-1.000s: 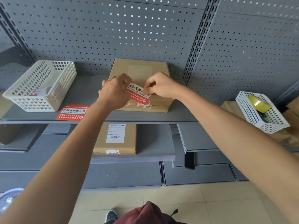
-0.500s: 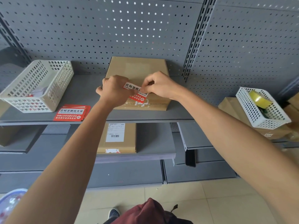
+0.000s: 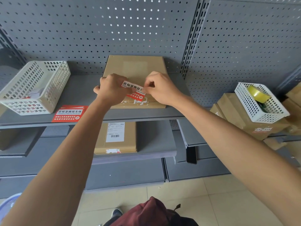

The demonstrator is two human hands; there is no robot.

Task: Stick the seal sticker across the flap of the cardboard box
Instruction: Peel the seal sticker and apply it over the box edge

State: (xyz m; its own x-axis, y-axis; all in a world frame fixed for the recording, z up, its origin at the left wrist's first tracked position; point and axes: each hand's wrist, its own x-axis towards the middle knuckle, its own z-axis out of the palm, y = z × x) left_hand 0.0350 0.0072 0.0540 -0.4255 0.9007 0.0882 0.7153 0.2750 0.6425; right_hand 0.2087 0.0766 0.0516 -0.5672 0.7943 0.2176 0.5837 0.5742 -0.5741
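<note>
Flat brown cardboard box (image 3: pixel 135 70): lies on the grey metal shelf (image 3: pixel 81 93), back edge against the perforated grey back panel (image 3: pixel 97 30); its near flap edge carries torn white sticker scraps just below both hands.

Red and white rectangular seal sticker (image 3: pixel 134 91): held between the two hands, above the near part of the box top, tilted, its lower red part close to the flap seam. Whether it touches the cardboard cannot be told.

Left hand (image 3: pixel 112 90): fingers curled closed, pinching the sticker's left end.

Right hand (image 3: pixel 160 88): thumb and forefinger pinched on the sticker's right end, other fingers folded.

Spare red seal sticker sheet (image 3: pixel 69 113): flat on the shelf, left of and nearer than the left hand.

White lattice plastic basket (image 3: pixel 34 87): on the shelf, well left of the left hand.

Second white lattice basket (image 3: pixel 260 103): well right of the right hand, holding a yellow tape roll (image 3: pixel 257 93).

Second brown cardboard box with white barcode label (image 3: pixel 115 137): on the lower shelf, beneath the hands.
</note>
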